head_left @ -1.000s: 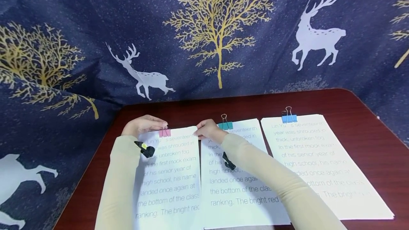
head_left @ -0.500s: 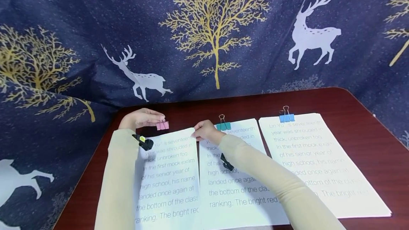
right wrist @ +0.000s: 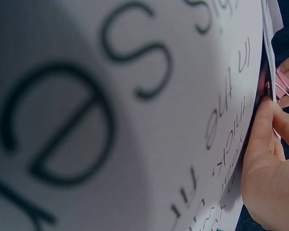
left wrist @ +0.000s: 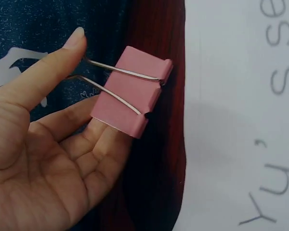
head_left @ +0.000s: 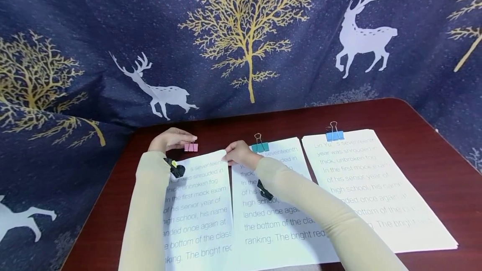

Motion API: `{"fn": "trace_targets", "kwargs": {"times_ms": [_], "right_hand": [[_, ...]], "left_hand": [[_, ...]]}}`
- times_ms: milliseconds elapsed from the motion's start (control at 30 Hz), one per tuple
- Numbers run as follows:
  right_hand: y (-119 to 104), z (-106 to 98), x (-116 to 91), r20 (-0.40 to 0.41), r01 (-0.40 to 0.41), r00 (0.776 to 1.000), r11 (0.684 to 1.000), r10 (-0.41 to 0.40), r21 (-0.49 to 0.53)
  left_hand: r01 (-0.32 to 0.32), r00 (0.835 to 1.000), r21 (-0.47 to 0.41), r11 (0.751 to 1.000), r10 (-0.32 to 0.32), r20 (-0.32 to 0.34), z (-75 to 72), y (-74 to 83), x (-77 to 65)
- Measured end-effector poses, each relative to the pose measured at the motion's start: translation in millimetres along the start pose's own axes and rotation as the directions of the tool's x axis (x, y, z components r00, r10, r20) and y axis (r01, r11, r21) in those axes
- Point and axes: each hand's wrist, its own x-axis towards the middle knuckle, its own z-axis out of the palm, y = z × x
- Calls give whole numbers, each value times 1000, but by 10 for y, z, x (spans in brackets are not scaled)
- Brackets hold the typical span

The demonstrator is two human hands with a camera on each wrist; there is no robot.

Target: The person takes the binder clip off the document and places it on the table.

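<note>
My left hand holds a pink binder clip just beyond the top edge of the left-hand printed paper stack. Seen from the left wrist, the thumb presses the wire handles of this clip, with the other fingers behind its body. The clip is apart from the paper there, its mouth side facing the sheet. My right hand pinches the top right corner of that same stack between thumb and fingers. The right wrist view shows this hand at the paper's edge, the pink clip close behind it.
A middle stack of the same printed text carries a teal binder clip at its top. The right stack bears a blue binder clip. All lie on a dark red table before a blue patterned cloth.
The pink binder clip has come off the top edge of the left stack and moved away from it with my left hand. My right hand keeps its pinch on the corner.
</note>
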Motion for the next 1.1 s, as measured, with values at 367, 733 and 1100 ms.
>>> {"fn": "trace_targets", "kwargs": {"times_ms": [367, 733, 1100], "right_hand": [[-47, -1, -34, 8, -2, 1000, 1000, 2, -26], [-35, 43, -24, 10, -13, 1000, 1000, 13, -17], [-43, 49, -33, -31, 4, 1000, 999, -6, -50]], "left_hand": [[-6, 999, -55, 998, 4, -33, 1, -69, -28], [-33, 996, -51, 998, 28, -82, 24, -66, -84], [-33, 990, -19, 999, 30, -140, -33, -15, -116]]}}
